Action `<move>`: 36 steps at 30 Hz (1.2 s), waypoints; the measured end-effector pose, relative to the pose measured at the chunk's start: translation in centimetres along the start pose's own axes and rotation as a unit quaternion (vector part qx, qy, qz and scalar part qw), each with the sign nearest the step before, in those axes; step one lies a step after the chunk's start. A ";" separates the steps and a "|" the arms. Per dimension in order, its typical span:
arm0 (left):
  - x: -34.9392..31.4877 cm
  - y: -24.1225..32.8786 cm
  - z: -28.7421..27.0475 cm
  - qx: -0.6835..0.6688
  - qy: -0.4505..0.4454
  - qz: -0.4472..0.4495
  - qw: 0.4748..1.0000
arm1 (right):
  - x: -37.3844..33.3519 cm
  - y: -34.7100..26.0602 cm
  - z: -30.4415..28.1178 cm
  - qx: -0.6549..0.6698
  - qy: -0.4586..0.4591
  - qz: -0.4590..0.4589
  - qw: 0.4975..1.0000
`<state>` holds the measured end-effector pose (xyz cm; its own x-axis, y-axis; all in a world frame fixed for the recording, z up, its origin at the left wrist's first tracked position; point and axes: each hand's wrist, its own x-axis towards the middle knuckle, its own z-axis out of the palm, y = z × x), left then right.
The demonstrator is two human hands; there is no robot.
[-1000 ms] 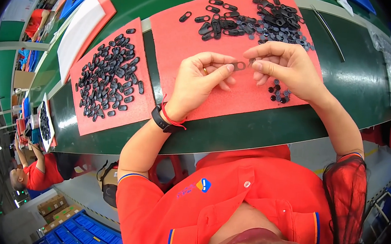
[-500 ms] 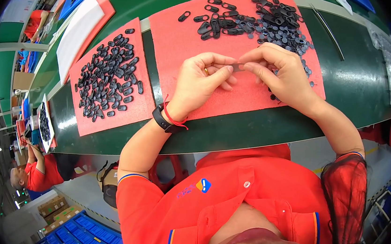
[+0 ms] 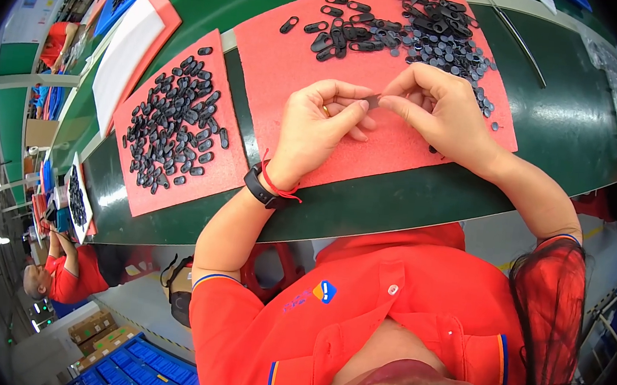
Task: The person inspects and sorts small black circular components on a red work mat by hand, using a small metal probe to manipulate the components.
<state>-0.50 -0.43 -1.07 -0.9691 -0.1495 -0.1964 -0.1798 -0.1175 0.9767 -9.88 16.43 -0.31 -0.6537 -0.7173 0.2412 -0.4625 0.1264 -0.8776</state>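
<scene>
Black piece [image 3: 374,103]: it is between the two hands, over the large pink sheet; small and partly covered by fingertips, so its exact form I cannot tell. Perhaps it is held so, in the air, to let both hands reach its ends.
Left hand [image 3: 311,127]: thumb and index finger are closed on the left end of the black piece; other fingers are curled loosely, probably to leave the grip free.
Right hand [image 3: 445,118]: thumb and index finger almost meet at the right end; whether they pinch it or another small part, I cannot tell.
Large pink sheet [image 3: 279,71]: lies beneath the hands, maybe as soft protection on the green table [image 3: 367,202].
Grey discs [image 3: 441,53]: spread beyond the right hand, it seems for short reach.
Holed black pieces [image 3: 342,36]: loosely heaped on the far side, left of and behind the discs.
Left pink sheet [image 3: 223,166]: carries many black oval pieces [image 3: 182,113], likely set apart to avoid mixing.
Thin metal tool [image 3: 519,46]: lies far right, on bare table.
</scene>
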 end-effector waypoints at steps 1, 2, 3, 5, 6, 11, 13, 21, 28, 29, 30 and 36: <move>0.0 0.0 0.0 -0.001 0.002 -0.002 1.000 | 0.0 0.0 0.0 0.006 -0.010 0.024 1.000; 0.0 0.1 0.1 -0.003 0.005 -0.003 1.000 | 0.0 0.0 0.0 0.007 -0.009 0.024 1.000; 0.0 0.1 0.1 -0.003 0.004 -0.003 1.000 | 0.1 0.1 -0.1 -0.003 -0.009 0.018 1.000; 0.0 0.1 0.1 -0.009 -0.001 -0.001 1.000 | 0.0 0.2 0.0 -0.012 -0.008 0.013 1.000; 0.0 0.1 0.1 -0.009 -0.001 -0.001 1.000 | 0.0 0.2 0.0 -0.018 -0.007 0.009 1.000; 0.0 0.0 0.0 -0.012 -0.005 0.001 1.000 | 0.2 0.4 0.3 -0.021 -0.001 0.006 1.000; 0.0 0.1 0.0 -0.014 -0.006 0.001 1.000 | 0.1 0.4 0.3 -0.019 -0.004 0.012 1.000; -0.1 0.0 0.1 -0.018 -0.010 0.002 1.000 | 0.1 0.4 0.4 -0.021 -0.004 0.012 1.000; -0.1 0.0 0.1 -0.018 -0.004 0.004 1.000 | 0.1 0.4 0.5 -0.025 -0.007 0.021 0.999; -0.1 0.0 0.1 -0.017 -0.005 0.004 1.000 | 0.1 0.4 0.5 -0.025 -0.007 0.021 0.999; -0.1 0.0 0.1 -0.017 -0.005 0.004 1.000 | 0.1 0.6 0.5 -0.031 -0.008 0.012 0.999; -0.1 0.0 0.0 -0.025 -0.008 0.001 1.000 | 0.0 0.6 0.5 -0.034 -0.015 0.018 0.999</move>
<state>-0.36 -0.41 -1.06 -0.9723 -0.1334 -0.1921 -0.1692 -0.1659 0.9715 -9.89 16.13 -1.07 -0.6524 -0.7318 0.1970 -0.4799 0.1978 -0.8547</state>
